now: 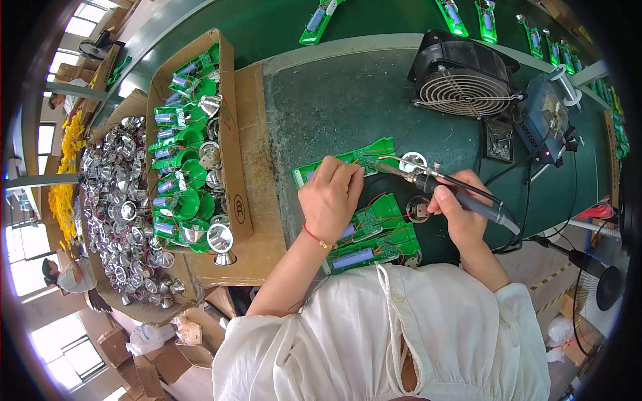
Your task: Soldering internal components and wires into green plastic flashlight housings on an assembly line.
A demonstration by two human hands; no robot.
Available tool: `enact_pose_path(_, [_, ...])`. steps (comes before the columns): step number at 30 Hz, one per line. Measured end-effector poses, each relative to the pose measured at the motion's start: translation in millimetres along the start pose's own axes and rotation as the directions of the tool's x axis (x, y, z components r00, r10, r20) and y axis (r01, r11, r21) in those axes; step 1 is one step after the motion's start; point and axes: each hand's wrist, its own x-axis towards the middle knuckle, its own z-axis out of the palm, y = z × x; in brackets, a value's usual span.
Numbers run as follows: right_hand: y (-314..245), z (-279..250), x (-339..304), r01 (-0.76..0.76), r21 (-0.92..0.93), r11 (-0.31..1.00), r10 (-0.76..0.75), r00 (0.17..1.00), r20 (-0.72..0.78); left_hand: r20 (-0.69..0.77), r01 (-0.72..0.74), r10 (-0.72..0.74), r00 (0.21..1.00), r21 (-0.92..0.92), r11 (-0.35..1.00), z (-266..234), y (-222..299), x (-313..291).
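Observation:
My right hand (461, 210) is wrapped round a soldering iron (483, 206) with a thin metal feed tube fixed along it. The iron's tip points left, over the circuit board in a green plastic housing (380, 147). My left hand (329, 194) lies across that housing with its fingers pressed together near the board; whatever they pinch is hidden. A silver reflector cup (413, 160) sits beside the housing, partly behind the iron. Nearer me lie more green housings (401, 239) with boards, red wires and a blue cylindrical cell (353, 258). Another small round metal part (418, 210) lies below my right hand.
At left stand a cardboard box (235, 147) of green housings and a carton heaped with silver reflectors (127, 200). A black fan (461, 73), a small dark tray (499, 142) and a blue soldering station (545, 120) stand at far right. Cables run beside my right hand.

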Motion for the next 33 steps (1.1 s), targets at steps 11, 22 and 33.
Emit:
enact_pose_path(11, [8.2,-15.0,-6.1,0.029,0.107,0.994,-0.021,0.997,-0.075,0.085,0.077,-0.076,0.993,-0.015,0.997,-8.0,1.5,7.1])
enact_pose_path(22, [13.8,-28.6,-1.1,0.021,0.108,0.994,-0.006,0.991,-0.134,0.404,-0.065,-0.074,0.912,0.321,0.945,-52.9,-29.2,28.2])
enact_pose_path(33, [11.5,-36.5,-8.9,-0.044,0.109,0.993,0.061,0.984,-0.165,-0.127,0.266,-0.234,0.964,0.409,0.873,9.5,-132.2,182.8])
